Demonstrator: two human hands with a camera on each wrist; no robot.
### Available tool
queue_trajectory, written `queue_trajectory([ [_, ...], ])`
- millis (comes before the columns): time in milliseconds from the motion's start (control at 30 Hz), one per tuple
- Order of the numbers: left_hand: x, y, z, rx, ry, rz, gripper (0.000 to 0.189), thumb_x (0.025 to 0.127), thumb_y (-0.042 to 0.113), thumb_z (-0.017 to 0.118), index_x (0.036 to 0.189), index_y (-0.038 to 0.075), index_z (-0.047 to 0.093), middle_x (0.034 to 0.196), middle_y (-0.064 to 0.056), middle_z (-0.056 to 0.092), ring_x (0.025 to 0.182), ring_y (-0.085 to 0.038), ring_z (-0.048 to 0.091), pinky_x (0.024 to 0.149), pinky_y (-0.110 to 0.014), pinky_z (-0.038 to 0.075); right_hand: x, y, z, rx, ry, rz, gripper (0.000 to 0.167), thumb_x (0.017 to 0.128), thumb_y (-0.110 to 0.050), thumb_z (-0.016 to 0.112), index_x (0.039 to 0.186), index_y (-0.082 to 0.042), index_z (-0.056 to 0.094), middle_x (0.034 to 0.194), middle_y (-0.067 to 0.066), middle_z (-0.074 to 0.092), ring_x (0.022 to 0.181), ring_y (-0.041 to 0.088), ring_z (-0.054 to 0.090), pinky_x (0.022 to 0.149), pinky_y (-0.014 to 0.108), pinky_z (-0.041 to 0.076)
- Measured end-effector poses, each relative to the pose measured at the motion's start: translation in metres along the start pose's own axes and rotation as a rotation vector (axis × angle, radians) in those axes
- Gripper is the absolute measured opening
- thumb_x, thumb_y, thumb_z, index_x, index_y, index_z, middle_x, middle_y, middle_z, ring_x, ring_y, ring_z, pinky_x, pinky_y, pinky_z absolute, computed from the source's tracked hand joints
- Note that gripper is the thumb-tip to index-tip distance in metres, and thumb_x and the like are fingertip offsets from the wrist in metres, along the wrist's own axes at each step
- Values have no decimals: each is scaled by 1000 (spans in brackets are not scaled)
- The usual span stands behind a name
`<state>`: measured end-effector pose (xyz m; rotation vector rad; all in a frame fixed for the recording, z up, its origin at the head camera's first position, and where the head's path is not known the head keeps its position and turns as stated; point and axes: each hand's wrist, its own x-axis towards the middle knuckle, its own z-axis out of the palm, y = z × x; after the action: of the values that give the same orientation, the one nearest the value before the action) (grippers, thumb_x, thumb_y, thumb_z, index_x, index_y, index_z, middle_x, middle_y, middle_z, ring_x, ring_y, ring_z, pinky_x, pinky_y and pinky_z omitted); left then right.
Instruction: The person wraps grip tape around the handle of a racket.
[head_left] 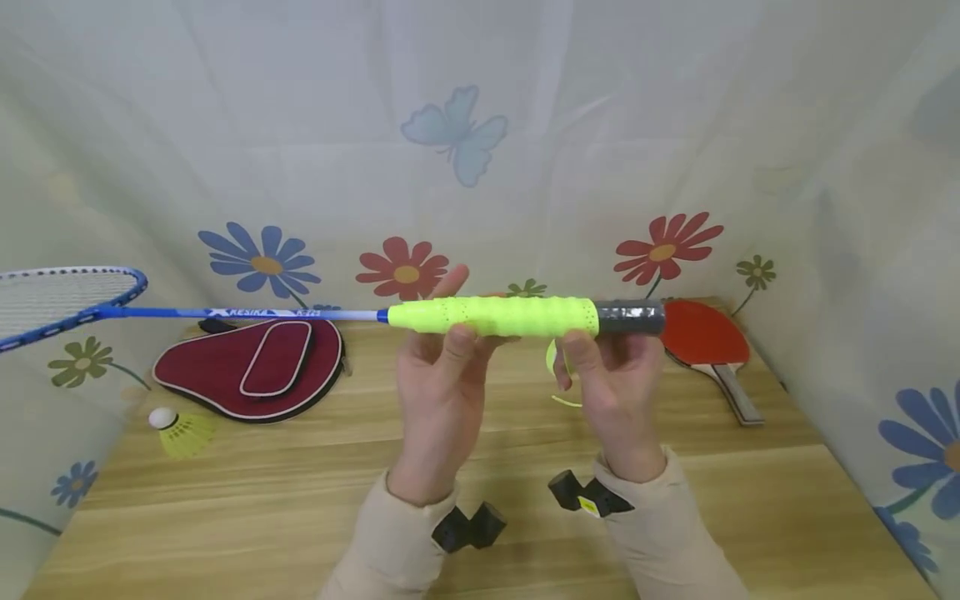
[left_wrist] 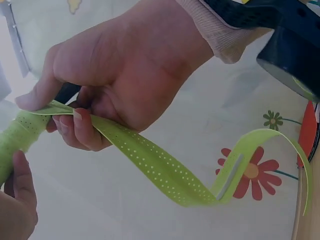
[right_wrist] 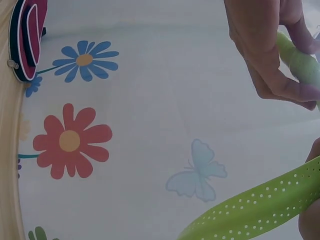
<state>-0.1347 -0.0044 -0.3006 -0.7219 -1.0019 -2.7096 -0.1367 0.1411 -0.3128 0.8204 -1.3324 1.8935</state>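
A blue and white badminton racket [head_left: 258,314] lies level across the head view, its strung head cut off at the left edge. Bright yellow-green perforated tape covers much of its handle [head_left: 517,316], while the butt end [head_left: 633,317] stays dark and shiny. My left hand [head_left: 442,396] holds the wrapped part, thumb in front and fingers behind. Near the edge of the wrapping, my right hand [head_left: 622,400] pinches the grip tape [left_wrist: 155,162] between thumb and fingers against the handle. The tape's loose length hangs off and curls in the left wrist view.
On the wooden table [head_left: 262,508] lie a dark red paddle case [head_left: 206,371] and a yellow shuttlecock [head_left: 183,433] at left. A red table tennis paddle [head_left: 705,337] lies at right. Behind hangs a pale flowered cloth [head_left: 585,167].
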Motion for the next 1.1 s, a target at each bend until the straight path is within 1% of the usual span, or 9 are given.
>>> queue_trajectory([
  [133, 4, 2, 4, -42, -63, -21, 49, 85, 33, 71, 126, 7, 62, 106, -4, 66, 103, -21, 59, 97, -37, 47, 3, -2, 2, -5, 15, 8, 32, 87, -13, 73, 100, 7, 53, 76, 9, 56, 52, 19, 49, 40, 24, 45],
  [233, 8, 3, 6, -61, -131, -31, 36, 91, 29, 65, 121, 9, 64, 112, -6, 63, 110, -23, 56, 105, -40, 41, 8, -2, 0, -43, 22, 9, 29, 88, -15, 73, 98, 5, 55, 72, 8, 55, 49, 18, 49, 39, 23, 45],
  [333, 9, 4, 8, -95, -192, -30, 23, 99, 16, 56, 120, 10, 63, 122, -12, 61, 124, -32, 50, 113, -46, 33, 13, -2, -1, -68, 22, 18, 29, 88, -18, 73, 96, 4, 57, 68, 8, 55, 46, 17, 49, 39, 23, 44],
  [400, 9, 4, 9, -121, -215, -29, 25, 101, 5, 49, 121, 10, 62, 127, -16, 60, 130, -36, 46, 115, -51, 29, 15, -2, -2, -73, 11, 23, 29, 88, -20, 73, 95, 4, 57, 67, 7, 54, 46, 16, 49, 38, 23, 44],
  [500, 8, 5, 11, -125, -204, -21, 29, 100, -2, 46, 122, 11, 61, 127, -18, 61, 128, -39, 48, 112, -53, 31, 17, -1, -5, -91, -21, 32, 34, 88, -23, 74, 96, 6, 57, 67, 8, 54, 46, 17, 49, 38, 23, 44],
  [633, 7, 6, 11, -78, -177, 19, 25, 97, 1, 55, 120, 10, 58, 122, -17, 63, 124, -39, 52, 109, -54, 36, 18, 1, -10, -118, -78, 64, 41, 87, -28, 74, 100, 7, 57, 68, 9, 55, 47, 16, 49, 39, 23, 43],
  [767, 7, 7, 9, -30, -172, 49, 26, 94, 4, 60, 120, 8, 56, 121, -16, 64, 123, -39, 53, 108, -54, 37, 18, 5, -14, -84, -112, 134, 44, 87, -25, 74, 114, 6, 59, 79, 10, 58, 50, 18, 49, 40, 23, 43],
  [867, 7, 7, 7, 14, -171, 62, 28, 94, 7, 62, 121, 8, 55, 120, -16, 63, 122, -38, 55, 106, -54, 39, 16, 9, -15, -48, -122, 150, 46, 87, -23, 74, 121, 4, 58, 88, 9, 59, 53, 18, 49, 40, 23, 43],
  [1100, 9, 2, 0, 110, -147, 90, 28, 92, 16, 65, 118, 9, 58, 117, -17, 65, 116, -34, 59, 102, -53, 44, 10, 17, -11, -43, -112, 92, 40, 87, -23, 75, 111, 2, 58, 91, 8, 61, 53, 16, 50, 42, 22, 45],
])
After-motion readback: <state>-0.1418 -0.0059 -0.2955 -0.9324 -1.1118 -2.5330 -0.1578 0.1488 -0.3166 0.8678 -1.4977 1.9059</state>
